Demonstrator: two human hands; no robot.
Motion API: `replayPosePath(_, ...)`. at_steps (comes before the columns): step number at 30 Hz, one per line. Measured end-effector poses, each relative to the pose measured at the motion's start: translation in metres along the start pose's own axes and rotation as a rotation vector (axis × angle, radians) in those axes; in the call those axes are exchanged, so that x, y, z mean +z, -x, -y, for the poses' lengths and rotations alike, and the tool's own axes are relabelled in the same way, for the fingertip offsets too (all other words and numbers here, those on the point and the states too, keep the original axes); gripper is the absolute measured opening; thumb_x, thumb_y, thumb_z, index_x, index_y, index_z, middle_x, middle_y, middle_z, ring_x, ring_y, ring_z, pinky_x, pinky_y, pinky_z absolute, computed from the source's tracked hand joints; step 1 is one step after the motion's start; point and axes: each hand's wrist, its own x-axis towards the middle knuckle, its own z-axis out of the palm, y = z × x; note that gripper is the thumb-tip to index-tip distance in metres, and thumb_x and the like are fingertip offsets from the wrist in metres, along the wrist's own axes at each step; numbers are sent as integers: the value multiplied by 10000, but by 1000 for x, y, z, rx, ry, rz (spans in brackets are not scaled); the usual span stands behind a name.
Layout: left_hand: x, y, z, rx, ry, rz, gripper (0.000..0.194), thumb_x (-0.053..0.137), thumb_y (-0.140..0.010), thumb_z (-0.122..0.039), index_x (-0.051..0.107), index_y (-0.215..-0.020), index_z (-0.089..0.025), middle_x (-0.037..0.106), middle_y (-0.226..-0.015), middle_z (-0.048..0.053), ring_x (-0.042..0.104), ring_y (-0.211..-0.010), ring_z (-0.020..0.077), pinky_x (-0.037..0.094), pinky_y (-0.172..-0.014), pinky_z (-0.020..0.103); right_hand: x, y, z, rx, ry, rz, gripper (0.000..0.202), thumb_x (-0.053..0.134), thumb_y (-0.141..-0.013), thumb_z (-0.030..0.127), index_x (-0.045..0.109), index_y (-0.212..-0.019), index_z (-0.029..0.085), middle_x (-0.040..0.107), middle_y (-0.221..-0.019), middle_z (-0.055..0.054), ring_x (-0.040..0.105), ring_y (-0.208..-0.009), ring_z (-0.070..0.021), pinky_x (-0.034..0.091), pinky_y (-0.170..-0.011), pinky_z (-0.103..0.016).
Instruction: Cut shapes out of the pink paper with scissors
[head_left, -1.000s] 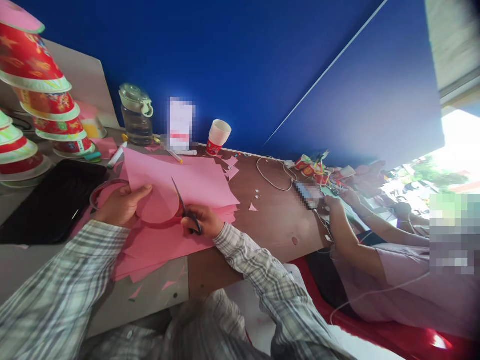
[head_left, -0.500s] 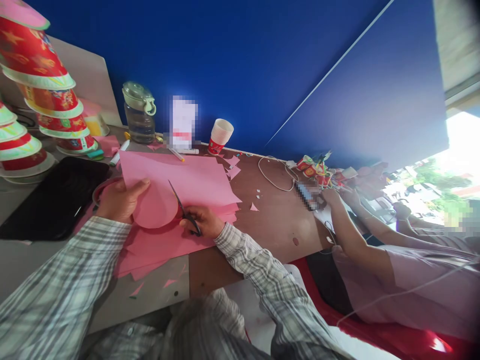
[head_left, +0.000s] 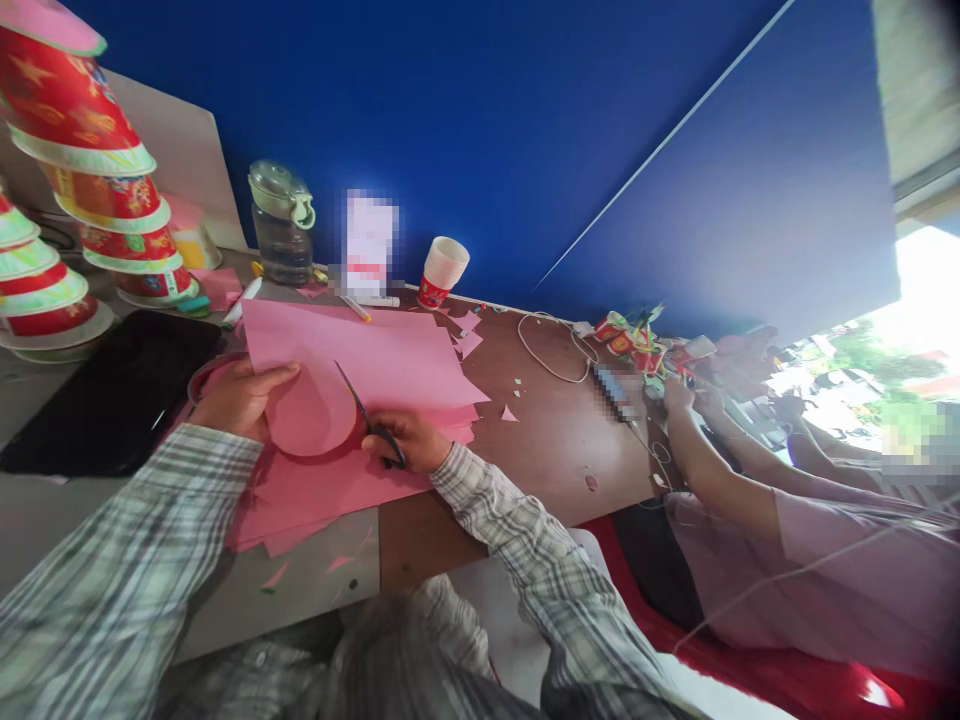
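Observation:
My left hand (head_left: 244, 398) grips a sheet of pink paper (head_left: 390, 350) at its left side, thumb on top. The sheet's lower edge is cut to a rounded curve near my fingers. In my right hand (head_left: 412, 440) is a pair of dark scissors (head_left: 386, 440), fingers wrapped round the handles. Their blades point up and left, at the right side of the curve; how far they are apart I cannot tell. Beneath the held sheet lies a stack of pink paper (head_left: 337, 500) on the table.
A black tablet-like slab (head_left: 112, 390) lies at left, beside stacked red paper bowls (head_left: 127, 190). Behind the paper stand a water bottle (head_left: 281, 225) and nested paper cups (head_left: 442, 270). Pink scraps (head_left: 469, 335) and a white cable (head_left: 551, 350) lie rightward. Another person's arm (head_left: 720, 460) reaches in at right.
My hands, the scissors and the pink sheet stay almost in place. At the right, the other person's hand has shifted a little away from the phone-like device.

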Motion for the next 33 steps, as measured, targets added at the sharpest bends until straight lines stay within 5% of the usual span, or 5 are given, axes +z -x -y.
replayPosePath(4,-4,-3,0,-112,120,39,337,683,-450,-211,620,-780,-177,642,-593,-28,595,-503,130,471,-422,221,0,0,1,4,-14,3,510,641,-591,604,532,-746,130,481,-539,40,468,-428,-53,362,-412,-170)
replayPosePath(21,-18,-18,6,-82,51,128,418,667,-502,-226,600,-910,-163,672,-697,33,619,-567,164,512,-493,268,-1,-1,-1,-11,31,31,505,632,-619,596,543,-748,117,500,-516,30,456,-448,-58,365,-433,-179)
replayPosePath(33,-22,-22,2,-112,49,180,365,701,-440,-235,612,-783,-150,659,-615,28,601,-505,152,505,-465,254,-1,-1,-4,15,36,32,571,638,-613,595,576,-891,100,505,-593,12,466,-490,-61,396,-461,-192)
